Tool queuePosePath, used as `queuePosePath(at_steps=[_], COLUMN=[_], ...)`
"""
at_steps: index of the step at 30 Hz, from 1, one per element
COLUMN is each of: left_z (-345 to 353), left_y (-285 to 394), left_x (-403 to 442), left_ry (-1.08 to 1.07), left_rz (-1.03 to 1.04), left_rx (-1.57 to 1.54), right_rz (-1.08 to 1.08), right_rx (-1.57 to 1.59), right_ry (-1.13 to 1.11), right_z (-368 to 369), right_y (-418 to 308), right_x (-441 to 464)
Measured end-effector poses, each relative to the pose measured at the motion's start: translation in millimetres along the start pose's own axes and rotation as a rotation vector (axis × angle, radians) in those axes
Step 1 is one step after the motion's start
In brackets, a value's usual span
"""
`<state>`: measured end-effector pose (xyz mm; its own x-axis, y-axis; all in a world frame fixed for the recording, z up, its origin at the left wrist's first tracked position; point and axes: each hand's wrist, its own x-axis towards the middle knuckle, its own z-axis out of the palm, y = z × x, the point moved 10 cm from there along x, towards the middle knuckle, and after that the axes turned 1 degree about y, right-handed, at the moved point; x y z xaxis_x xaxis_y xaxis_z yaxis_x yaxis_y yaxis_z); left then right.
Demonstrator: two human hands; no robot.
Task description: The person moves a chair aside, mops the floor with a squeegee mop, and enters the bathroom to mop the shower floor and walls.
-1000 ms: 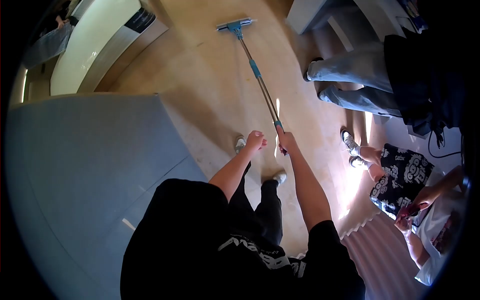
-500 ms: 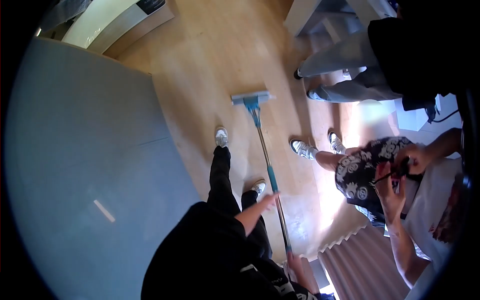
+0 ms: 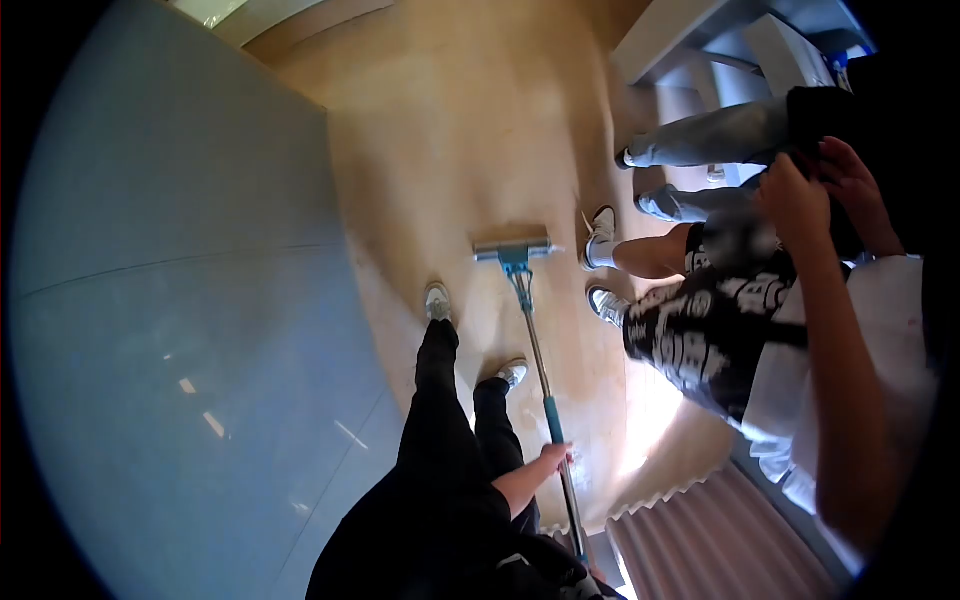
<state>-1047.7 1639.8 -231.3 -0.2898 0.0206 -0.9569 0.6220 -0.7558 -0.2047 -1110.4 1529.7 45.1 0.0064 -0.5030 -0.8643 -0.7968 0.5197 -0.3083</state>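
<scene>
A flat-headed mop (image 3: 540, 360) with a metal pole and teal joints stretches from near my body to the wooden floor. Its wide head lies on the floor ahead of my shoes. My left hand (image 3: 556, 457) is closed round the pole just below the middle teal grip. Low in the view, my right hand (image 3: 598, 574) shows only in small part beside the teal lower end of the pole, mostly hidden by my dark clothing; its fingers cannot be made out.
A large grey-blue surface (image 3: 200, 300) fills the left. At right, a person in patterned shorts (image 3: 700, 320) stands close to the mop, near another person in light jeans (image 3: 710, 135). Grey furniture (image 3: 665, 40) is at top right, a pleated curtain (image 3: 710, 540) at lower right.
The mop head has come down the view, closer to my feet. My left hand, first off the pole, has taken hold of it. The person in patterned shorts has moved forward, with hands raised.
</scene>
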Motion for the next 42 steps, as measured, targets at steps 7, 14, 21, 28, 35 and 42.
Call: queuePosePath(at_steps=[7,14,21,28,35,42], left_z=[19.9,-23.8,-106.6,-149.6,-38.7,133.3], left_y=[77.7,46.4,-166.8,-213.1,-202.2,-369.5], left_x=[80.2,89.5,106.3,98.1,165.0,249.2], left_ry=[0.014,-0.007,0.177,0.273,0.038,-0.113], left_rz=[0.421,0.643,0.473,0.44,0.437,0.209], left_rx=[-0.134,-0.292,-0.278,-0.245,-0.116,0.14], right_rz=[0.032,-0.201,-0.385,-0.253,-0.07,-0.018], right_rx=[-0.375,-0.15,-0.078,0.111,-0.242,-0.518], right_ry=[-0.03,-0.086,-0.137,-0.274,-0.173,-0.057], right_z=[46.9,38.6,79.3,142.9,49.3,-59.3], right_y=[244.8,159.2,39.6,57.1,381.9,736.7], right_x=[51.3,188.1,243.1,265.5,232.2,-18.4])
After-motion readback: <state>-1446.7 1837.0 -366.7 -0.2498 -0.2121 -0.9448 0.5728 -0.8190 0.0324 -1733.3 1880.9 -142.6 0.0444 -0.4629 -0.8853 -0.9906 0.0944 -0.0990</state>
